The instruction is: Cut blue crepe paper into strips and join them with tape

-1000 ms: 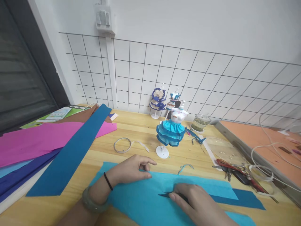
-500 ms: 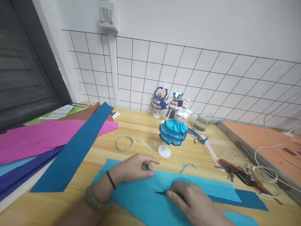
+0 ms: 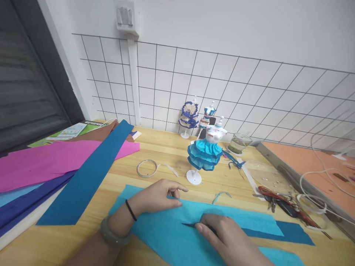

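A turquoise sheet of crepe paper (image 3: 166, 232) lies across the front of the table under both hands. My left hand (image 3: 159, 195) rests at its upper edge, thumb and index finger stretched out and apart, holding nothing. Over the paper's middle, my right hand (image 3: 222, 231) is closed around a dark pointed tool (image 3: 189, 224). Only the thin tip shows, pointing left against the paper; the rest is hidden in the fingers, so its kind is unclear. A darker blue strip (image 3: 295, 232) sticks out from beneath the turquoise paper at right.
A small dress form (image 3: 216, 135) in a ruffled blue skirt stands beyond the hands, with two more behind. A tape roll (image 3: 146, 168) lies left of it. Coloured paper sheets (image 3: 63, 155) are stacked at left. Keys (image 3: 273, 203), cords and a glass cup (image 3: 240, 143) are at right.
The tool's tip has shifted very slightly left with my right hand. My left hand stays in nearly the same place, and the view has barely moved.
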A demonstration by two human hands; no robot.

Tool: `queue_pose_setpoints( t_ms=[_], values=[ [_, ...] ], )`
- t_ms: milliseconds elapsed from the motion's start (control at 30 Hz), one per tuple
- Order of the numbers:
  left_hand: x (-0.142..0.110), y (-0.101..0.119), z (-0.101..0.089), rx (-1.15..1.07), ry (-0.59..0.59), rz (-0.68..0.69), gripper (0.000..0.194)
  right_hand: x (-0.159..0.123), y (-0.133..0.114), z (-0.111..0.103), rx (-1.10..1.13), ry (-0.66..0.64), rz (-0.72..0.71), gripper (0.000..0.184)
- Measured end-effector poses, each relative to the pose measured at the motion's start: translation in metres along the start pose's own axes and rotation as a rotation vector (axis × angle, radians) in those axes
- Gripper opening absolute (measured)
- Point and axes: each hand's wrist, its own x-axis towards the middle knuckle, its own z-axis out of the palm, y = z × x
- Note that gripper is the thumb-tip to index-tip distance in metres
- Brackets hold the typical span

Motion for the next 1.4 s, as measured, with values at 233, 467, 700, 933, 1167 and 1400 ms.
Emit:
queue_pose_setpoints(
  t_ms=[233, 467, 700, 933, 1167, 1400],
  values=[
    [-0.001, -0.001, 0.000, -0.008, 0.005, -0.009, 0.042, -0.002, -0.001, -0.001, 0.027, 0.002, 0.008, 0.038],
    [-0.001, 0.003, -0.001, -0.002, 0.002, -0.004, 0.042, -0.001, 0.003, 0.005, 0.037, 0.014, 0.011, 0.040],
    [-0.002, 0.006, -0.002, -0.002, -0.003, -0.008, 0.042, -0.001, 0.003, 0.007, 0.030, 0.018, 0.027, 0.043],
    [-0.002, 0.002, -0.001, 0.000, 0.000, 0.001, 0.042, -0.001, 0.003, 0.007, 0.012, 0.040, 0.039, 0.044],
    [-0.002, 0.004, -0.001, 0.004, 0.008, -0.014, 0.043, 0.001, 0.005, 0.010, 0.000, 0.043, 0.039, 0.046],
    [-0.001, 0.001, -0.001, 0.008, 0.008, -0.014, 0.042, -0.003, 0.002, 0.004, -0.016, 0.026, -0.006, 0.043]
  ],
)
